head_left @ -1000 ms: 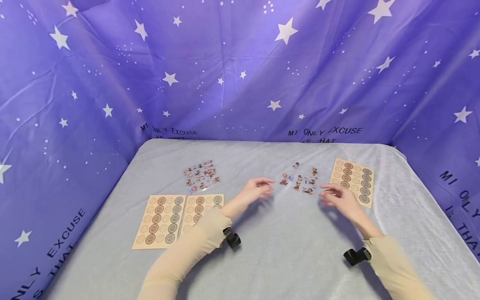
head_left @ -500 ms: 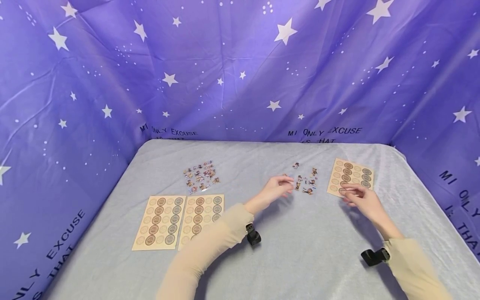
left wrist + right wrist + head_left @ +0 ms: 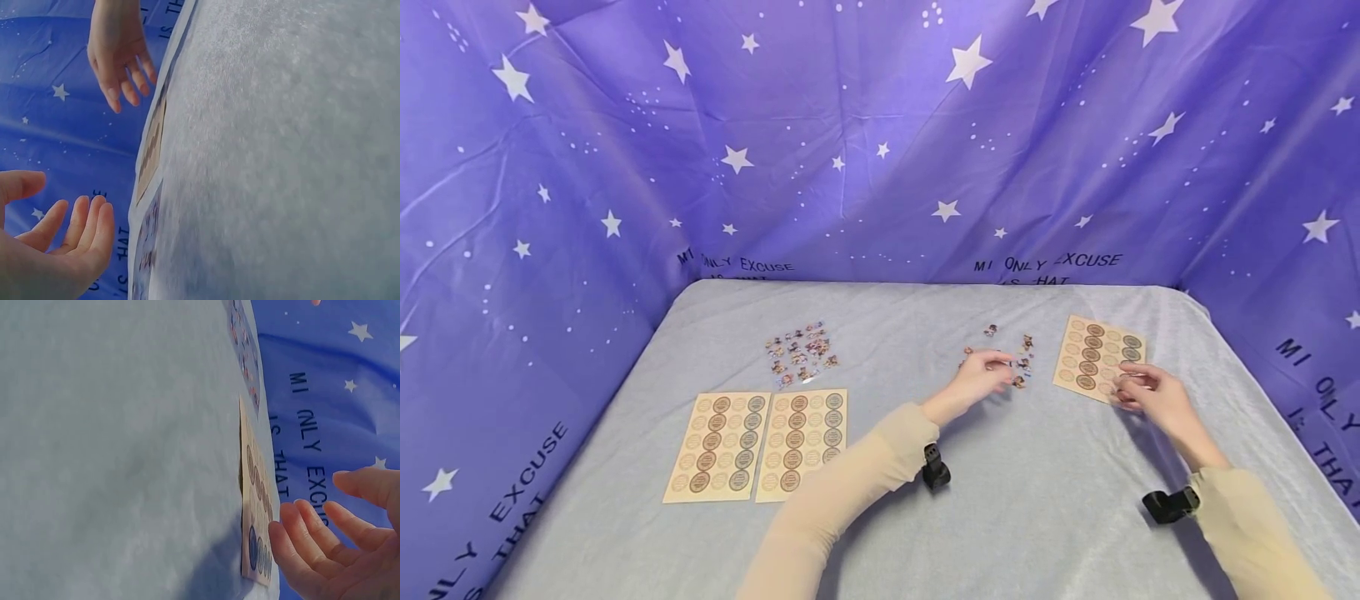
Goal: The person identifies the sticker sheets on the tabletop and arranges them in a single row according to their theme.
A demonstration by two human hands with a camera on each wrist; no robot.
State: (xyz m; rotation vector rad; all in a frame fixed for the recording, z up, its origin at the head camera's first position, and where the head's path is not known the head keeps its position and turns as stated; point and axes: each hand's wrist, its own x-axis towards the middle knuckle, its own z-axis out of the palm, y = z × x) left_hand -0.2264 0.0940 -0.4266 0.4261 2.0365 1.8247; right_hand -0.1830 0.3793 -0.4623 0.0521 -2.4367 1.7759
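Note:
My left hand (image 3: 973, 382) hovers over a clear sheet of small cartoon stickers (image 3: 1027, 342), covering its middle. In the left wrist view that hand (image 3: 69, 253) has spread, softly bent fingers and nothing in its grasp. My right hand (image 3: 1159, 404) is above the near right corner of a beige sheet of round stickers (image 3: 1078, 350), hiding part of it. The right wrist view shows this hand (image 3: 347, 547) with relaxed fingers, holding nothing, its fingertips overlapping the edge of the beige sheet (image 3: 256, 506).
Two more beige sheets, one at the left (image 3: 688, 450) and one beside it (image 3: 771, 467), lie on the grey cloth-covered table (image 3: 1000, 533). Behind them is another clear cartoon sticker sheet (image 3: 805, 354). A purple star-patterned curtain (image 3: 850, 200) surrounds the table's back and sides.
Both hands have moved to the right. My left hand has come over the clear sticker sheet, and my right hand has passed across the beige sheet to its near right corner.

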